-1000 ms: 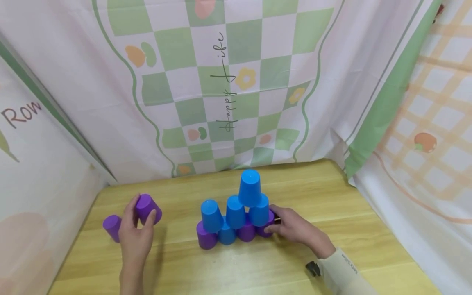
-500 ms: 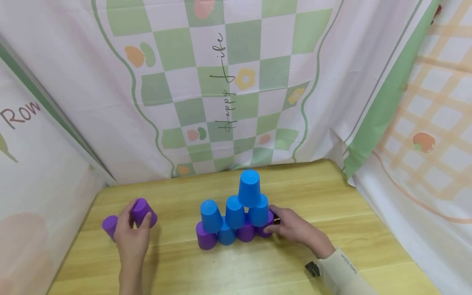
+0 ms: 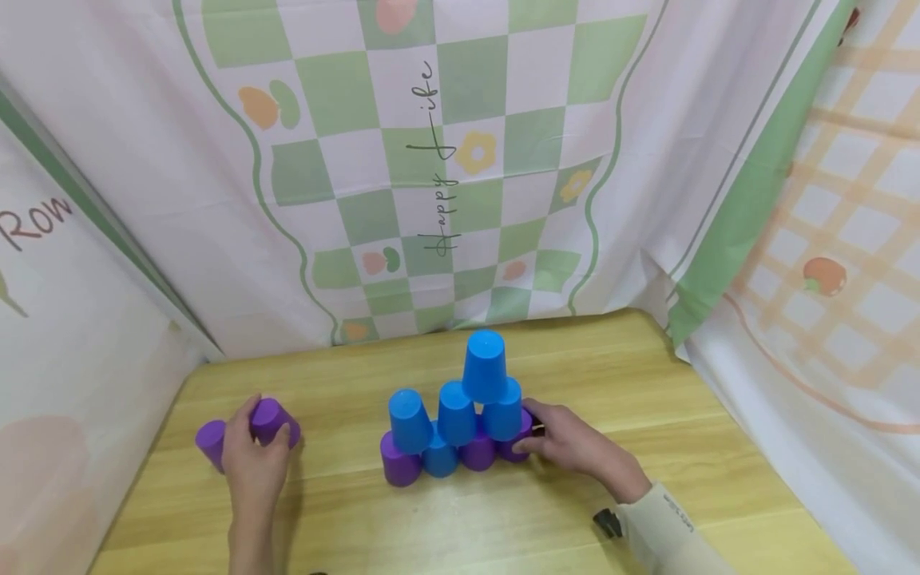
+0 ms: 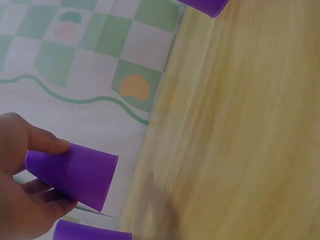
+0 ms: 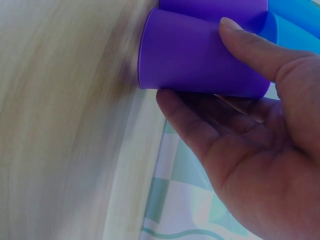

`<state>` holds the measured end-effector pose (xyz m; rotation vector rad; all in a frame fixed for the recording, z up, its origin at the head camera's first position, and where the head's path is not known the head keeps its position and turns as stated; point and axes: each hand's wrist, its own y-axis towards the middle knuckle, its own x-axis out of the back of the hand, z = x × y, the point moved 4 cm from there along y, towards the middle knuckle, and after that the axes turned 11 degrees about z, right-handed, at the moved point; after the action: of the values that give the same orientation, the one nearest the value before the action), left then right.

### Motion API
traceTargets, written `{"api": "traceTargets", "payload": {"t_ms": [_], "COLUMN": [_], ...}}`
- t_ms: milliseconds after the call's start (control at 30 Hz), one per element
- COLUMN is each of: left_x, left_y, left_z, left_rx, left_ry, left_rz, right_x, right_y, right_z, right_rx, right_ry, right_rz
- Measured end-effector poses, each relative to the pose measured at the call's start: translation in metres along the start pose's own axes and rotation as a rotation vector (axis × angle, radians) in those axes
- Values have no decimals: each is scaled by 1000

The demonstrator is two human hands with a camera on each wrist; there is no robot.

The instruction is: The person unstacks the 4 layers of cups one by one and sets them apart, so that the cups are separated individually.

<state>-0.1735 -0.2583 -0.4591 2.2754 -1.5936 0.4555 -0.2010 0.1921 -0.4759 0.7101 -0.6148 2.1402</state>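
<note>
Head view: I have my left hand's (image 3: 251, 463) fingers clamped on a purple cup (image 3: 269, 419), narrow end up; a second cup (image 3: 210, 439) stands just left of those fingers, partly hidden, and the tower (image 3: 456, 415) well to their right. My right hand (image 3: 571, 439) is nearer the tower, fingers closed round its end cup (image 3: 517, 449). Left wrist: the purple cup's rim faces the tabletop (image 4: 240, 125); I can't tell whether it touches. Right wrist: the tower is mostly cut off beyond the thumb.

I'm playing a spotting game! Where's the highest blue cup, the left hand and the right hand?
Highest blue cup (image 3: 485, 369), head view: on its side wall.
Left hand (image 3: 251, 461), head view: on its back.
Right hand (image 3: 573, 439), head view: on its back.
</note>
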Motion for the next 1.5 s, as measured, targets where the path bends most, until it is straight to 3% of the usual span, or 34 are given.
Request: {"api": "traceTargets", "payload": {"t_ms": [400,1500], "left_x": [-1,-4], "left_y": [4,7], "left_z": [15,24], "left_rx": [47,84], "left_ry": [19,15], "left_rz": [15,55], "right_x": [0,0], "right_y": [-1,0], "right_z": [0,1], "right_rx": [9,5], "right_ry": [4,3], "right_rz": [7,7]}}
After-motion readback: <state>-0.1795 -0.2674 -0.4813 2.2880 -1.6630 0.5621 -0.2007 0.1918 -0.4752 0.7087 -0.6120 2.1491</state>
